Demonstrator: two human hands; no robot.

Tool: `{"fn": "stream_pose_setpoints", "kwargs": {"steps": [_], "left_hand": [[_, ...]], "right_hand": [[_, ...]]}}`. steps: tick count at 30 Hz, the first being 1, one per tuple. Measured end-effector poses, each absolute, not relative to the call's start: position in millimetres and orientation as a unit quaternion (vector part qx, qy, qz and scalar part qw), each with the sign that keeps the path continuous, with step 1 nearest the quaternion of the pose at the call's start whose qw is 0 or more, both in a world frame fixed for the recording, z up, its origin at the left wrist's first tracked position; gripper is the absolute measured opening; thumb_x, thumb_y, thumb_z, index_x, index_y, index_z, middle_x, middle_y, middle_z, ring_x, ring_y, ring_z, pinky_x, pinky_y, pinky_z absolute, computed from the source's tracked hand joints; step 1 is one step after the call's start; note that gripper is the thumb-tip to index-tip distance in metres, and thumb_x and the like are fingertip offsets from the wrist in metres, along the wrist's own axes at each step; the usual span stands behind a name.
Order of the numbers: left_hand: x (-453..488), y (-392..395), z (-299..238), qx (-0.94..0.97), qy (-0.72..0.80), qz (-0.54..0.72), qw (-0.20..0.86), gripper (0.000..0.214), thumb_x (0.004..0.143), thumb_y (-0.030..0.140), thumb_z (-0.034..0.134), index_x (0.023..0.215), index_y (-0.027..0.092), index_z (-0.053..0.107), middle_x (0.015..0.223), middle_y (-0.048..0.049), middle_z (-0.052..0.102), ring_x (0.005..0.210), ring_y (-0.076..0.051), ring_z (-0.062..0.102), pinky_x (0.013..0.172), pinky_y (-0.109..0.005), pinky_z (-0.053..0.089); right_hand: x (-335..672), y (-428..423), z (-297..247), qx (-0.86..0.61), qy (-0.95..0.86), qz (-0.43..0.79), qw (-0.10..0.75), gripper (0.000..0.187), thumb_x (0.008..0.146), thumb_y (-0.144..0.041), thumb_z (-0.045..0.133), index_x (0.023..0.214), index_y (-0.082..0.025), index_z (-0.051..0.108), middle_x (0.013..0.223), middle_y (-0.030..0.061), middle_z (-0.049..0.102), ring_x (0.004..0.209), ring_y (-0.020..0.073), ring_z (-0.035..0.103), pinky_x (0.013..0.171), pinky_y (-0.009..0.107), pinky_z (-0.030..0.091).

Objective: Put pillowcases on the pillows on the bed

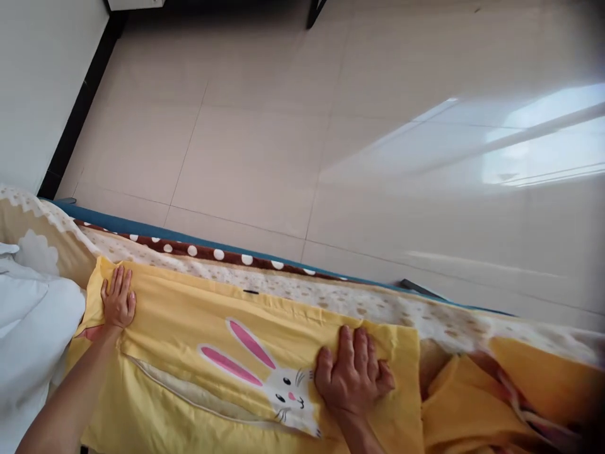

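Note:
A yellow pillowcase [174, 302] with a printed white rabbit and pink ears lies spread on the bed. Along its lower part runs a long slit with a pale edge, gaping a little. My left hand [118, 301] rests flat near the left end of the pillowcase, fingers spread. On the right, beside the rabbit's face, my right hand [352, 375] presses down with its fingers apart. Neither hand grips anything.
White bedding [33, 334] is bunched at the left. Crumpled orange-yellow cloth [467, 397] lies at the right. Past the bed's edge with its spotted sheet [378, 302] is a glossy tiled floor [246, 151]; a white wall [42, 75] rises at the left.

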State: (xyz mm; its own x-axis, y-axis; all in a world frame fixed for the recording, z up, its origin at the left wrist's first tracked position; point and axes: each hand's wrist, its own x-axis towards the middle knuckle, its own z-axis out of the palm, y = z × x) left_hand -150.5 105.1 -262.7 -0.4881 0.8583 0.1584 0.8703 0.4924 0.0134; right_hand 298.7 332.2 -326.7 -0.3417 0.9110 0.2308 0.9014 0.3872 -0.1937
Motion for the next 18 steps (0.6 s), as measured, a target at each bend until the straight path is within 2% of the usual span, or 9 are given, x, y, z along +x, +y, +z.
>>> {"fn": "stream_pose_setpoints", "kwargs": {"steps": [2, 6, 9, 11, 14, 18], "left_hand": [[-148.7, 104.3, -261.4, -0.505, -0.860, -0.038, 0.065, 0.061, 0.094, 0.031, 0.037, 0.153, 0.015, 0.035, 0.154, -0.0171, 0.042, 0.145, -0.027, 0.038, 0.119, -0.047, 0.017], [-147.9, 103.1, -264.6, -0.505, -0.859, -0.038, 0.076, 0.063, 0.093, 0.030, 0.037, 0.154, 0.016, 0.031, 0.153, -0.0181, 0.043, 0.144, -0.028, 0.039, 0.118, -0.047, 0.016], [-148.3, 102.5, -266.9, -0.506, -0.858, -0.041, 0.077, 0.064, 0.093, 0.030, 0.037, 0.155, 0.017, 0.029, 0.153, -0.0183, 0.043, 0.144, -0.028, 0.038, 0.119, -0.048, 0.016], [-148.1, 102.0, -268.0, -0.505, -0.859, -0.043, 0.073, 0.065, 0.093, 0.031, 0.037, 0.156, 0.018, 0.028, 0.153, -0.0178, 0.043, 0.145, -0.028, 0.037, 0.119, -0.048, 0.015], [-147.7, 102.7, -268.8, -0.501, -0.862, -0.047, 0.063, 0.066, 0.093, 0.032, 0.037, 0.157, 0.019, 0.026, 0.155, -0.0173, 0.041, 0.146, -0.028, 0.036, 0.119, -0.049, 0.015], [-148.9, 106.4, -269.5, -0.503, -0.862, -0.034, 0.051, 0.067, 0.094, 0.033, 0.036, 0.158, 0.021, 0.020, 0.157, -0.0170, 0.037, 0.146, -0.029, 0.034, 0.119, -0.051, 0.016]], "right_hand": [[297.7, 332.5, -325.3, -0.539, -0.826, -0.001, 0.165, 0.067, 0.091, -0.035, 0.039, 0.156, -0.023, 0.028, 0.146, 0.0193, 0.050, 0.129, 0.0374, 0.053, 0.101, 0.058, 0.037], [297.8, 336.7, -327.6, -0.510, -0.838, -0.055, 0.187, 0.066, 0.090, -0.033, 0.040, 0.154, -0.015, 0.033, 0.140, 0.0224, 0.055, 0.121, 0.0389, 0.058, 0.095, 0.057, 0.041], [298.6, 336.4, -329.5, -0.513, -0.838, -0.063, 0.176, 0.067, 0.090, -0.035, 0.039, 0.154, -0.018, 0.032, 0.140, 0.0209, 0.056, 0.120, 0.0375, 0.059, 0.093, 0.056, 0.042], [298.3, 333.8, -329.1, -0.525, -0.834, -0.052, 0.165, 0.067, 0.090, -0.037, 0.038, 0.154, -0.020, 0.032, 0.141, 0.0201, 0.056, 0.122, 0.0369, 0.059, 0.095, 0.056, 0.042], [298.0, 333.2, -325.6, -0.566, -0.815, -0.008, 0.121, 0.067, 0.090, -0.040, 0.035, 0.154, -0.017, 0.033, 0.143, 0.0215, 0.053, 0.129, 0.0371, 0.054, 0.101, 0.057, 0.039], [297.3, 343.5, -317.0, -0.629, -0.769, 0.062, 0.096, 0.065, 0.091, -0.044, 0.034, 0.149, -0.017, 0.044, 0.142, 0.0206, 0.054, 0.132, 0.0363, 0.052, 0.107, 0.059, 0.037]]}}
